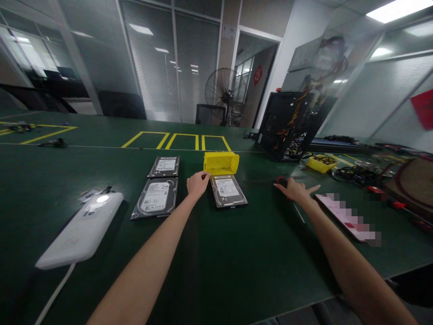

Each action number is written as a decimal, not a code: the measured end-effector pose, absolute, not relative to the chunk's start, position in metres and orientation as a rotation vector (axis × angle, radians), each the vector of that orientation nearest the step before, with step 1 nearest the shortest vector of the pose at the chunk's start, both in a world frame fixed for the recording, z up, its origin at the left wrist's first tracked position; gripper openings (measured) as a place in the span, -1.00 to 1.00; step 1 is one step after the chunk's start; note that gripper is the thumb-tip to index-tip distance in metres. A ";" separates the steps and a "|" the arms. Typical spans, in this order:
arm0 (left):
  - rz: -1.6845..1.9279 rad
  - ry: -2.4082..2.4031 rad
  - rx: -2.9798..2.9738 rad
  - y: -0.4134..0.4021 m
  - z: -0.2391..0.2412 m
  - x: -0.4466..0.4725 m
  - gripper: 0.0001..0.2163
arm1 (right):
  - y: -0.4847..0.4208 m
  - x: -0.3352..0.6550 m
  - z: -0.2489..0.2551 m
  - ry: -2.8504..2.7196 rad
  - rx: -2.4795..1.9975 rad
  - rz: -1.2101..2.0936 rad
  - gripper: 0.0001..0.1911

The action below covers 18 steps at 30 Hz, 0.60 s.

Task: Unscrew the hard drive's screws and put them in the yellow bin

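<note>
Three hard drives lie on the green table (216, 253). My left hand (197, 183) reaches forward with its fingers curled at the left edge of the right-hand drive (228, 191); whether it grips the drive is unclear. Two more drives, one near (156, 197) and one far (164, 166), lie to its left. A yellow plastic bin (221, 163) stands just behind the right-hand drive. My right hand (297, 189) lies flat with fingers spread over a red-handled screwdriver (282, 181), whose shaft (299, 213) runs toward me.
A white power bank (83, 230) with a cable sits at the near left. A paper sheet (348, 216) lies right of my right hand. An open black computer case (291, 124), a yellow tray with cables (320, 163) and more tools crowd the right. A fan (223, 92) stands behind.
</note>
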<state>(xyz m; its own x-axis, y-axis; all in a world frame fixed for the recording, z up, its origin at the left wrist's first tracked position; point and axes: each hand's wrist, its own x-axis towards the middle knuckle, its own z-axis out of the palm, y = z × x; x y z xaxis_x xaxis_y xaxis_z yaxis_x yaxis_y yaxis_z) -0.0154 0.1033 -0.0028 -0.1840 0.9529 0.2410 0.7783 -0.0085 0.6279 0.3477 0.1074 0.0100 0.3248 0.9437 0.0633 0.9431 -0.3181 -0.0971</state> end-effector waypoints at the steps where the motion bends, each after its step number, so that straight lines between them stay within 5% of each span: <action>1: 0.981 2.003 1.820 0.103 -0.002 -0.015 -0.76 | 0.104 0.337 0.010 -1.765 -2.463 0.021 -0.36; 8: 0.999 1.973 1.827 0.098 0.001 -0.015 -0.77 | 0.112 0.275 0.027 -1.697 -1.692 0.519 -0.50; 18: 1.005 1.978 1.836 0.101 -0.002 -0.016 -0.76 | 0.160 0.202 0.138 -1.105 -0.627 0.923 -0.58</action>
<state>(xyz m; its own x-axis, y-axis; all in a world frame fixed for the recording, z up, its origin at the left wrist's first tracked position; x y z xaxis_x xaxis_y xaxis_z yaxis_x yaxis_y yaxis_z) -0.0163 0.1010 -0.0019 -0.1668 0.9511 0.2598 0.7706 -0.0387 0.6361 0.2016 0.1599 0.1375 0.1601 0.8687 0.4687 -0.3068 0.4951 -0.8128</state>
